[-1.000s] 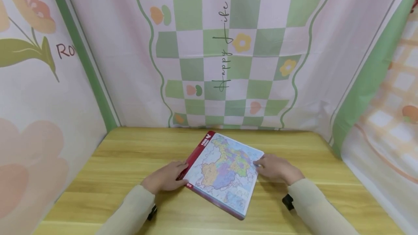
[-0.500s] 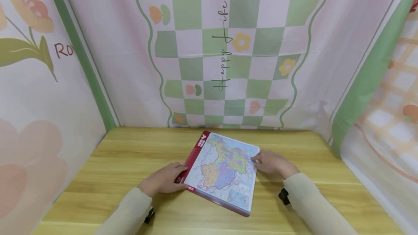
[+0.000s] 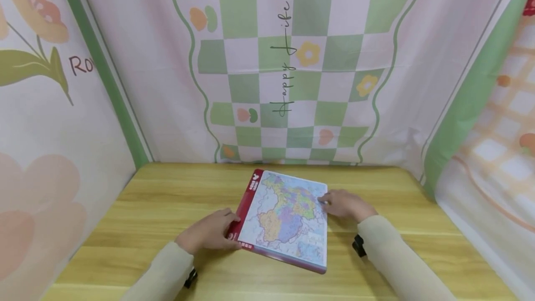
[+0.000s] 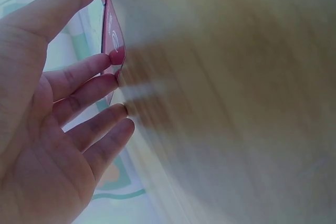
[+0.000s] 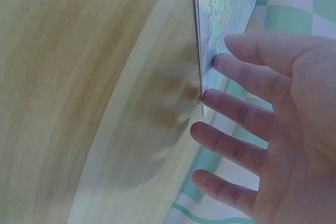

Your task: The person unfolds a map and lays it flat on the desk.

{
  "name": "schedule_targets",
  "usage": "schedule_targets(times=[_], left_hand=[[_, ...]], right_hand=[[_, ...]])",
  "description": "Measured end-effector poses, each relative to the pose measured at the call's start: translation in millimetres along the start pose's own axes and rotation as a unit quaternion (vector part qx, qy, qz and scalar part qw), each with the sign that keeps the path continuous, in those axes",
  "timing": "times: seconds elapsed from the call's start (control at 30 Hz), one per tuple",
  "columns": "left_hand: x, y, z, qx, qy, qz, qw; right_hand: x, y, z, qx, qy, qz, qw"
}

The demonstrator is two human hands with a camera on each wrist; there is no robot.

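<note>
Panel and hands after a turn. The map-of-China panel (image 3: 286, 219) lies flat on the wood-grain table (image 3: 167, 189), its red title strip (image 3: 247, 201) along its left side. Compared with the frame of one second ago, the panel has rotated counterclockwise as seen from the head: its far left corner has shifted left, its near right corner has shifted right, and its right edge, formerly slanting, now runs almost straight toward the viewer. At the panel's near left corner, the left hand (image 3: 211, 232) has its fingers spread and nearly straight, thumb at the near edge and fingertips at the strip; it has moved only slightly nearer the viewer. At the panel's right edge, the right hand (image 3: 346, 204) has its fingers extended, the index fingertip touching the map face and the middle fingertip the edge; it has travelled leftward and away from the viewer along with the panel. Beyond the panel hangs the green-and-white checked curtain (image 3: 347, 52), lettered "Happy Life".
</note>
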State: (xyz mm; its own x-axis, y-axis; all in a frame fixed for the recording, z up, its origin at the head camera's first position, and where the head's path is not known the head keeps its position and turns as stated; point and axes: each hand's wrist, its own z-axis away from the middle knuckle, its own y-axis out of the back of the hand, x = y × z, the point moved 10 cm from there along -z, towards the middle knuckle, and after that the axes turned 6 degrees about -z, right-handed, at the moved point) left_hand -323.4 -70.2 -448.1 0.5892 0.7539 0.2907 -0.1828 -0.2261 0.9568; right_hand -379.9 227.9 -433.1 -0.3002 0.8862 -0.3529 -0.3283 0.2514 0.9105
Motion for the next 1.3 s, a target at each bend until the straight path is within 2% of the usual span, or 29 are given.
schedule_targets(times=[0.3,0.63,0.87,1.07,1.3], left_hand=[[4.8,-1.1,2.1,-0.010,-0.002,0.004,0.9999],[12.9,1.3,4.4,0.000,-0.019,0.015,0.9997],[12.7,1.1,3.9,-0.003,-0.016,0.018,0.9997],[7.7,2.7,2.2,-0.011,0.004,0.020,0.9997],[4.7,12.1,-5.5,0.012,0.000,-0.008,0.9999]], right_hand=[[2,-3,-7.5,-0.014,-0.001,-0.014,0.9998],[1,-4,-11.6,-0.018,-0.014,-0.036,0.9991],[0,-2,-10.6,-0.012,-0.019,-0.058,0.9981],[-1,-3,-9.8,-0.006,-0.020,-0.067,0.9976],[-2,-8,-2.7,-0.005,-0.008,-0.048,0.9988]])
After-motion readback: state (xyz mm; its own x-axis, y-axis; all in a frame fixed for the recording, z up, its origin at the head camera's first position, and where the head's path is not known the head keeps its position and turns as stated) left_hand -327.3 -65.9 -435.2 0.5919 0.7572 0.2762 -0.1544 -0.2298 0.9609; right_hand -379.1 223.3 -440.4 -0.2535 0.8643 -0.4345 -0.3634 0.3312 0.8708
